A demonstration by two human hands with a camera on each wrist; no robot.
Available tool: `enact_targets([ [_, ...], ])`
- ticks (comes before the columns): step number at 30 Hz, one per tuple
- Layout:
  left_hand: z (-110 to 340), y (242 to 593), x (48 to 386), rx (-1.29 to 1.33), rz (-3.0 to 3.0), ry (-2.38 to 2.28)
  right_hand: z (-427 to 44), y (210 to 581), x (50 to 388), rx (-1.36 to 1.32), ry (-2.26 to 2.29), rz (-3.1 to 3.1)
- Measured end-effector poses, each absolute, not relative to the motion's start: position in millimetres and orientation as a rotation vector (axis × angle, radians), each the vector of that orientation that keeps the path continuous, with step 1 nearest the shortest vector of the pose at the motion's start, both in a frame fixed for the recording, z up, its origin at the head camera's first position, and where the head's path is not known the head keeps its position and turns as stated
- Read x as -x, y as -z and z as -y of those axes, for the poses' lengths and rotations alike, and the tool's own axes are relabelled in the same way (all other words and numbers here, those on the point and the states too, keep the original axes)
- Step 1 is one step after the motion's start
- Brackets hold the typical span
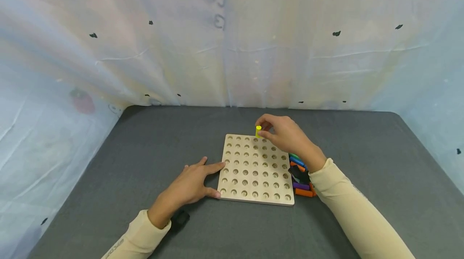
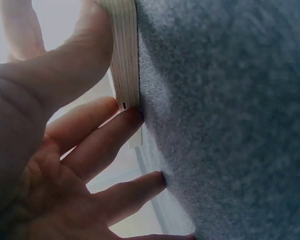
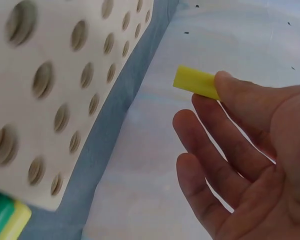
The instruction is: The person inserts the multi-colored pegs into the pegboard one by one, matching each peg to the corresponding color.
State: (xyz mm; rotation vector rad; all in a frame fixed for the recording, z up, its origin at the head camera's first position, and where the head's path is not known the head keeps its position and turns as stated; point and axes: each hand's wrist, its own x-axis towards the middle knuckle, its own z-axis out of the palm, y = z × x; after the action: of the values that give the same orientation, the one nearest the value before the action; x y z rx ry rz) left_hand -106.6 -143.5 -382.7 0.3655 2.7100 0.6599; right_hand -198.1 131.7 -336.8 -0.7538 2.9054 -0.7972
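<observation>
A yellow peg [image 1: 258, 131] is pinched between the thumb and fingers of my right hand [image 1: 290, 135], above the far edge of a square wooden pegboard [image 1: 250, 167]. In the right wrist view the yellow peg [image 3: 196, 81] is held clear of the pegboard [image 3: 25, 100], whose visible holes hold nothing. My left hand [image 1: 193, 180] lies along the board's left side, its fingers spread. In the left wrist view the left thumb and fingertips touch the board's edge [image 2: 126, 65], and other fingertips reach the grey surface.
Several coloured pegs [image 1: 302, 191], orange, purple, blue and green, lie beside the board's right edge, partly hidden by the right wrist and its black camera. A grey tabletop [image 1: 174, 130] lies below, with a pale printed curtain [image 1: 232, 49] behind it.
</observation>
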Motion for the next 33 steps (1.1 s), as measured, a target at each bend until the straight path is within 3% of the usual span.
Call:
enact_targets([
  [17, 143.9, 380.1, 103.3, -0.341, -2.787, -0.561, -72.2, 351.4, 221.2, 0.875, 0.891, -2.769],
  [33, 144.8, 384.3, 105.4, -0.363, -2.798, -0.635, -58.6, 366.5, 227.0, 0.838, 0.842, -2.784],
])
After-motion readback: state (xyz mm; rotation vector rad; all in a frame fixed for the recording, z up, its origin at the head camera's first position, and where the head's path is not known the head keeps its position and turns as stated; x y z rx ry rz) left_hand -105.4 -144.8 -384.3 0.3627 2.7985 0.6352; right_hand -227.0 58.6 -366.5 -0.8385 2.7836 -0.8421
